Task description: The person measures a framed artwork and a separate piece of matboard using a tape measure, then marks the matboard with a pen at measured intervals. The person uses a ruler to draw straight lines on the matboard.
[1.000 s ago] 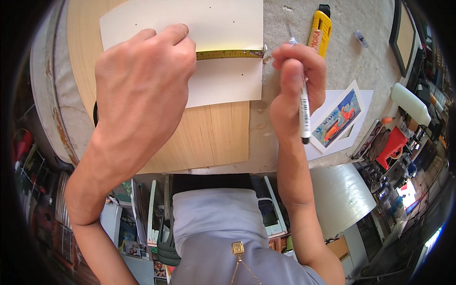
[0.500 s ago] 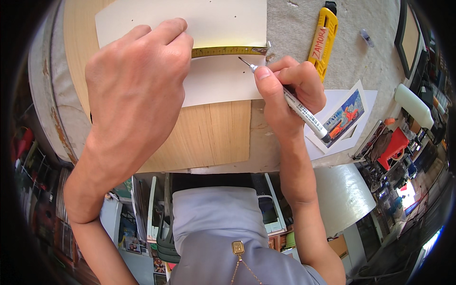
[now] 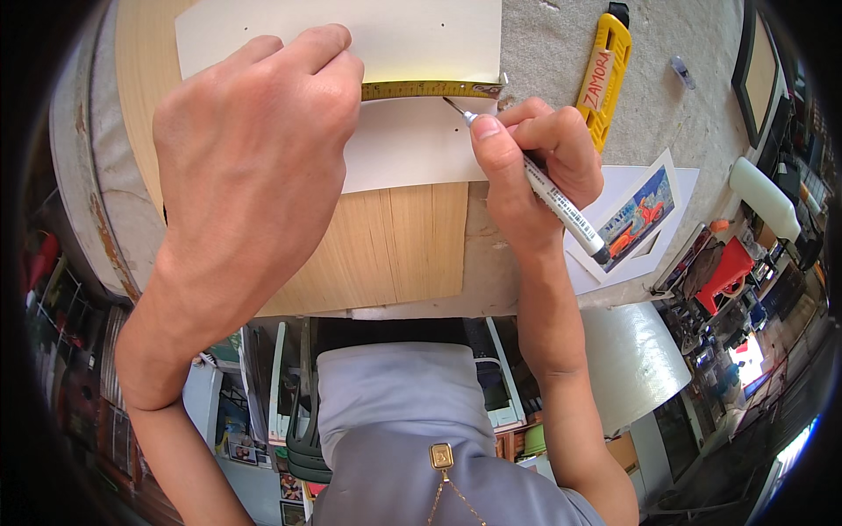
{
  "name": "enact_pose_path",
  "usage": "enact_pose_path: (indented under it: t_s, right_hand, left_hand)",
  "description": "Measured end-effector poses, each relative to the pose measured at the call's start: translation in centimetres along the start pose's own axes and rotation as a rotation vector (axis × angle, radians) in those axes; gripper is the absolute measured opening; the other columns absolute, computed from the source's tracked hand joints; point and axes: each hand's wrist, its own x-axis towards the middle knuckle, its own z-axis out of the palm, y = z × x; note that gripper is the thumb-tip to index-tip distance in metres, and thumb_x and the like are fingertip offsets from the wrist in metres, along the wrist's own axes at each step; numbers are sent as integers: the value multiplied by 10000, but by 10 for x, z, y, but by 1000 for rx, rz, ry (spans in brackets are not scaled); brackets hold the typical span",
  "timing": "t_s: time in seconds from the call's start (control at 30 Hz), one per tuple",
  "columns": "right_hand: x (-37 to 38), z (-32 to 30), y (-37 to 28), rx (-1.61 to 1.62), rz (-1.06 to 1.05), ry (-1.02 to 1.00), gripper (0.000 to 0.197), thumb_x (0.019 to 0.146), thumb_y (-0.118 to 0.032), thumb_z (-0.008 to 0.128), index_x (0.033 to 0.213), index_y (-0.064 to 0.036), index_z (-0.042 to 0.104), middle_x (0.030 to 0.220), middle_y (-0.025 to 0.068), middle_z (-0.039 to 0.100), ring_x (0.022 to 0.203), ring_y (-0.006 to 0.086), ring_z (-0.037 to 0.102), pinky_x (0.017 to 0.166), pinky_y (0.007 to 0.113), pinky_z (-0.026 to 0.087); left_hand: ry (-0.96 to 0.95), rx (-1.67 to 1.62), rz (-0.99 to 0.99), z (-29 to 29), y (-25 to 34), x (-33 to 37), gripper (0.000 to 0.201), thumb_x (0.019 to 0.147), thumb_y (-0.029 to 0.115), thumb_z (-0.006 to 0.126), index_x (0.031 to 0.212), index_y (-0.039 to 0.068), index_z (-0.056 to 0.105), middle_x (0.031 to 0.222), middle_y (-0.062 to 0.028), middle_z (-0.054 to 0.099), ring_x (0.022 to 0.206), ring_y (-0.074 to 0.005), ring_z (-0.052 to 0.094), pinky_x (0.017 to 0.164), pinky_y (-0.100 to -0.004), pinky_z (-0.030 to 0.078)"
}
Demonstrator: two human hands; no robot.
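Observation:
A white sheet of card (image 3: 412, 149) lies on a light wooden board (image 3: 395, 254). A yellow measuring tape (image 3: 430, 89) stretches across the sheet. My left hand (image 3: 254, 167) presses flat on the tape and the sheet. My right hand (image 3: 535, 167) grips a white pen (image 3: 561, 206) with a dark cap end, its fine tip (image 3: 449, 103) touching the sheet just below the tape near its right end. A few small dots show on the sheet.
A yellow utility knife (image 3: 603, 79) lies on the grey table to the right. A printed picture of an orange scooter (image 3: 636, 219) sits on white paper by my right wrist. A white bottle (image 3: 765, 197) and a framed panel (image 3: 759, 74) are at far right.
My right hand swung the pen from upright off the sheet's right edge to tip-down at the tape. The tip has shifted slightly along the tape's lower edge. My left hand stayed pressed.

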Motion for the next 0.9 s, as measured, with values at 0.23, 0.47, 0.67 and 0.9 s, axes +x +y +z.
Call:
enact_pose_path:
  t_s: [0.23, 0.47, 0.67, 0.9]
  right_hand:
    - [0, 1, 0, -3, 2, 5, 292, 840, 29, 703, 742, -44, 438, 619, 82, 611, 505, 39, 432, 462, 201, 311]
    - [1, 1, 0, -16, 0, 5, 290, 837, 26, 706, 743, -46, 441, 620, 81, 615, 501, 37, 428, 462, 198, 314]
    - [1, 0, -2, -33, 21, -7, 287, 835, 27, 697, 742, -50, 436, 630, 83, 620, 510, 36, 434, 472, 198, 323]
    - [-6, -1, 1, 151, -3, 167, 191, 944, -159, 694, 882, -30, 568, 719, 96, 656, 603, 104, 541, 557, 229, 419]
  left_hand:
    - [-5, -11, -11, -1, 1, 0, 79, 805, 5, 655, 873, 45, 655, 1111, 18, 713, 856, -199, 678, 682, -324, 542]
    - [2, -11, -11, -1, 1, 1, 76, 802, 5, 653, 868, 42, 655, 1109, 14, 714, 858, -202, 680, 686, -325, 543]
    - [3, -21, -10, 1, -1, 1, 90, 795, -4, 649, 873, 41, 656, 1109, 13, 713, 856, -205, 679, 690, -329, 543]
    - [-6, -49, -19, -1, -1, 0, 96, 784, 23, 671, 872, 61, 667, 1115, 19, 706, 845, -210, 672, 677, -331, 532]
